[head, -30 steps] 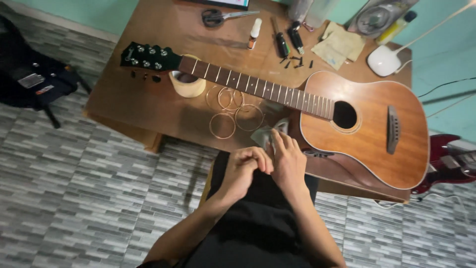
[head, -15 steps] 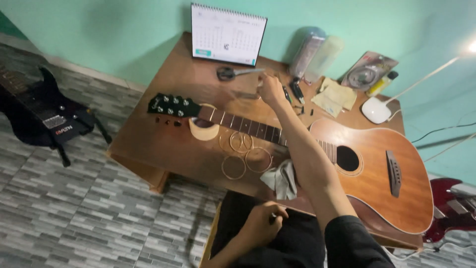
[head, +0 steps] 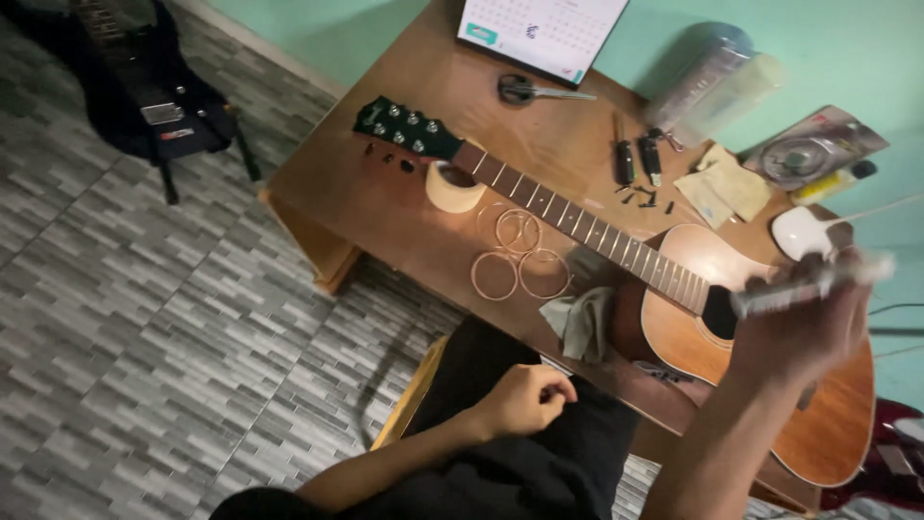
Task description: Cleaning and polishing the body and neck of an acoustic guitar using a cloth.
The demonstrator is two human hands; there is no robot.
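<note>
An acoustic guitar (head: pixel 693 279) lies across the wooden table (head: pixel 385 193), its dark headstock (head: pixel 404 127) at the left. My right hand (head: pixel 804 332) is raised over the guitar body and grips a blurred white and grey pen-shaped thing (head: pixel 813 282). My left hand (head: pixel 520 400) rests on my lap as a loose fist; I cannot tell whether anything is in it. Coiled strings (head: pixel 520 255) lie beside the neck. A grey cloth (head: pixel 582 323) lies at the table's near edge.
A roll of tape (head: pixel 454 186) props up the neck. Scissors (head: pixel 525 91), small dark tools (head: pixel 637 159), a calendar (head: pixel 539 34), folded paper (head: pixel 727 188), a white lamp base (head: pixel 804 231) and a bottle (head: pixel 712 82) sit at the back. A black electric guitar (head: pixel 144 87) stands on the tiled floor at left.
My right hand came back from the far side of the table to above the guitar body, now holding the pen-shaped thing. My left hand stayed on my lap. The view shifted.
</note>
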